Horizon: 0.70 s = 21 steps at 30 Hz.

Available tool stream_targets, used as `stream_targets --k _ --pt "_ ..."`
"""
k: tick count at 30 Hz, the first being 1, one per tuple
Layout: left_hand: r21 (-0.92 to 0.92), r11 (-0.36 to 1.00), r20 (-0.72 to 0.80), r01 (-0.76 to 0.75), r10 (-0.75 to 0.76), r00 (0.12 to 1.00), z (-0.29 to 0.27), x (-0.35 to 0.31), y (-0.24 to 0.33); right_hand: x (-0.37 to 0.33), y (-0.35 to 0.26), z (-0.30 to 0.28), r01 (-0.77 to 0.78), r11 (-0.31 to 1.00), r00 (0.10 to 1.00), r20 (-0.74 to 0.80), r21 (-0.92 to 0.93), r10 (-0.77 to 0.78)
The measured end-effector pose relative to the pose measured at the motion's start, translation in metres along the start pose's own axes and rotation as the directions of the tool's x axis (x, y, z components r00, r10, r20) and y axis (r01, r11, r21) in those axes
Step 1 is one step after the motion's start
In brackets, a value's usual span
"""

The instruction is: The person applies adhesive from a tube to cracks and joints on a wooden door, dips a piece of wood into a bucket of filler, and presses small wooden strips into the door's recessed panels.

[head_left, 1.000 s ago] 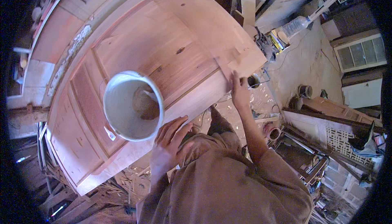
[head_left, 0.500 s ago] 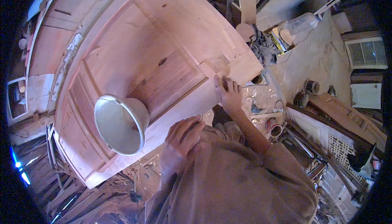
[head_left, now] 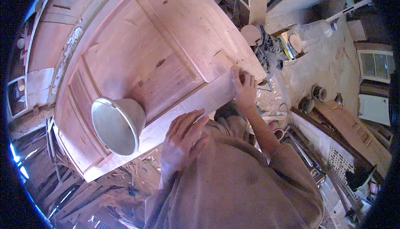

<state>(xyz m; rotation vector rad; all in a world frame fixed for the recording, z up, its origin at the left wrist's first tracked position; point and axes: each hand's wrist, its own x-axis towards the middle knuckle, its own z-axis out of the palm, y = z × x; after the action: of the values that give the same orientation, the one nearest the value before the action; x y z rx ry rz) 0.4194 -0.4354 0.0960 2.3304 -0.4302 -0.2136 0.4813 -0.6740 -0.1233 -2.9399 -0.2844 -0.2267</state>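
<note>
A wooden panelled door [head_left: 175, 33] lies flat before me, with pale dust and dark knots on its face. On its near edge, towards the right end, my right hand [head_left: 246, 89] presses down with curled fingers. Whatever may be under those fingers is hidden. My left hand [head_left: 183, 139] is by the door's near edge, close to my body, its fingers stretched out and slightly apart; nothing shows in it. A white bucket [head_left: 139, 114] stands on the left part of the door, its mouth facing up towards me.
Wood scraps and shavings [head_left: 129, 172] litter the floor at lower left. Beyond the door's right end lie dark clutter [head_left: 271, 45] and a clear plastic bottle [head_left: 327, 28]. Brown boards [head_left: 350, 129] and tins [head_left: 318, 92] are at right. White-painted panelling [head_left: 43, 47] stands at far left.
My right hand has slid along the door's edge, up and to the right. The left hand's fingers have lifted and spread a little. The whole view has shifted slightly.
</note>
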Motion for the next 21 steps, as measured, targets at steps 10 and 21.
stream_targets --k 10,21 --pt "0.018 1.000 -0.051 -0.011 0.012 0.999 0.000 -0.001 -0.004 0.016 0.048 -0.001 -0.110 0.987 0.992 -0.041 0.116 0.115" --pt "-0.008 1.000 0.003 0.005 -0.005 1.000 0.004 -0.006 -0.005 -0.003 0.020 -0.004 -0.111 0.939 0.988 0.137 0.325 0.069"
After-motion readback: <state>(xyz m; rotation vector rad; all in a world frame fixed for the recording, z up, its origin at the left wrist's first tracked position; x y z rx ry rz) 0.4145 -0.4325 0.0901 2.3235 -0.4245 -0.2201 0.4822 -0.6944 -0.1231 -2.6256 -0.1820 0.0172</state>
